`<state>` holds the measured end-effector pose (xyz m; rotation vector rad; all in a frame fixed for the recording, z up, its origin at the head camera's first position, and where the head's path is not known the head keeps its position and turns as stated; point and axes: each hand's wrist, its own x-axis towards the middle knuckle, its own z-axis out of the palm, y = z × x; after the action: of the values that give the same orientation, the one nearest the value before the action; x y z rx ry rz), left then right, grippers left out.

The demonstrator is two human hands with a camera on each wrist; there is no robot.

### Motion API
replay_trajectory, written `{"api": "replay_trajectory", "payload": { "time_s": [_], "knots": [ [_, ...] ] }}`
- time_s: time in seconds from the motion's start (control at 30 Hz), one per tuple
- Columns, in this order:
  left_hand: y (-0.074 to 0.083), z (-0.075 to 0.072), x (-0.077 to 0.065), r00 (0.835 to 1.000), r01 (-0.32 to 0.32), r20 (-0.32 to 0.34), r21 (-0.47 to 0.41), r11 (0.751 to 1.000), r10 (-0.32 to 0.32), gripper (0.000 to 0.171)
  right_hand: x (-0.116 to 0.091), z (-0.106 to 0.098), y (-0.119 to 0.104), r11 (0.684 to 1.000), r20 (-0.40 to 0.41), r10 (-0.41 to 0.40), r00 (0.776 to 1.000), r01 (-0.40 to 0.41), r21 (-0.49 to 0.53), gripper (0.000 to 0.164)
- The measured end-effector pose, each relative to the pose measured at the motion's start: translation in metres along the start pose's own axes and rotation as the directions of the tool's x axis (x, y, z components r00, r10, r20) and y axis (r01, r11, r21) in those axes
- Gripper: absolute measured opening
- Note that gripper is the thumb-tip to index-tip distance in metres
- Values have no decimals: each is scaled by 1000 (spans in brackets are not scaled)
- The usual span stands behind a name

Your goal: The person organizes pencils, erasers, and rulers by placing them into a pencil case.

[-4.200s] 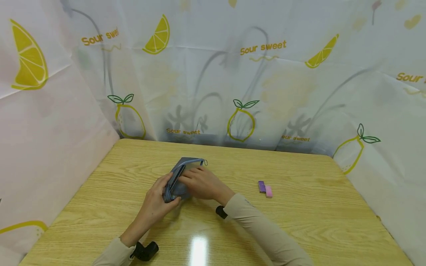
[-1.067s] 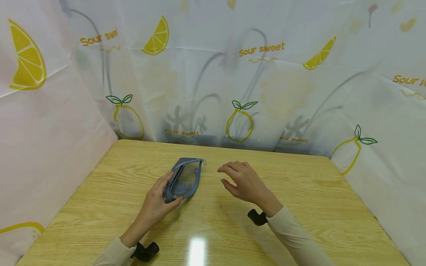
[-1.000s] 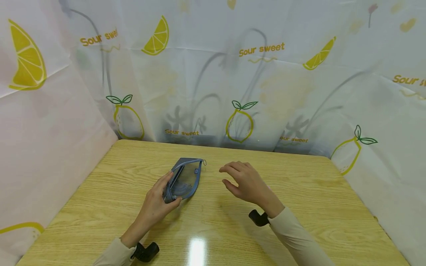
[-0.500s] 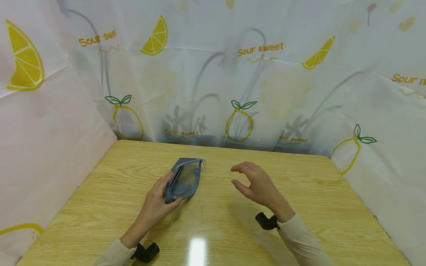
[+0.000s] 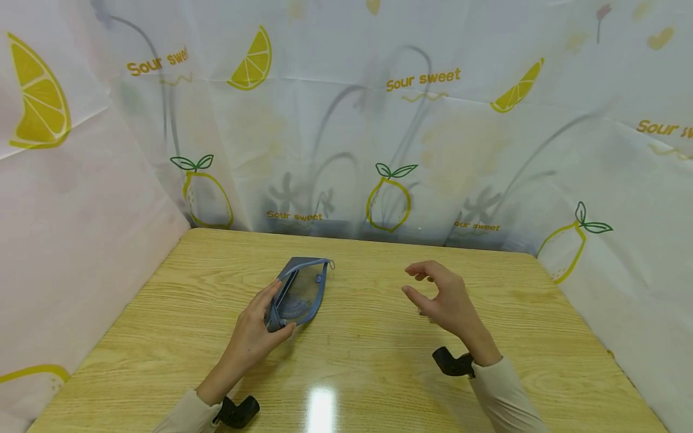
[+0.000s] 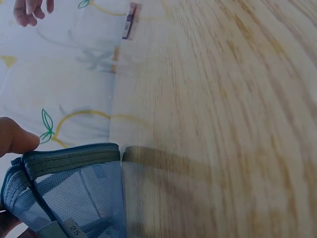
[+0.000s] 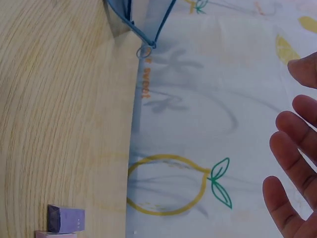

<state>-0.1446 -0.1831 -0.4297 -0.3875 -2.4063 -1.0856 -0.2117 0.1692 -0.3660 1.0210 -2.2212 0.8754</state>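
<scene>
My left hand grips the near left end of a blue-grey mesh zipper pouch, thumb on one side and fingers on the other. Its mouth gapes, and a dark flat edge shows inside; the left wrist view shows the see-through mesh and a tag reading 25. Off to the right, my right hand hovers over the table with fingers loosely bent and nothing in them. Beneath it lie a small purple block and a pink block, which the hand mostly hides in the head view.
The wood-grain table carries the pouch and blocks. A white lemon-print sheet stands behind it and along both sides. Black wrist cameras, such as the left one, jut inward from both wrists.
My right hand has come out of the pouch and moved right, over the small blocks, its fingers parted. The left hand keeps its grip and the pouch stays in place.
</scene>
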Motion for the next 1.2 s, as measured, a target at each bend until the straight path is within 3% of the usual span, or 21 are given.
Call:
{"api": "replay_trajectory", "payload": {
  "time_s": [0.2,0.43,0.93,1.2],
  "knots": [
    [0,0,0,1000,8,8,-6,1000,-8,80,-11,-8,7,993,-21,112,993,-111,39,32],
    [-1,0,0,1000,4,6,1,1000,-4,80,-22,-16,12,963,1,254,967,-253,95,28],
    [-2,1,-1,1000,-1,-4,7,1000,1,80,-39,-20,25,859,102,476,873,-487,157,28],
    [-1,2,-1,1000,-6,-8,16,1000,7,79,-47,-20,31,797,179,545,819,-572,194,32]
  ]
}}
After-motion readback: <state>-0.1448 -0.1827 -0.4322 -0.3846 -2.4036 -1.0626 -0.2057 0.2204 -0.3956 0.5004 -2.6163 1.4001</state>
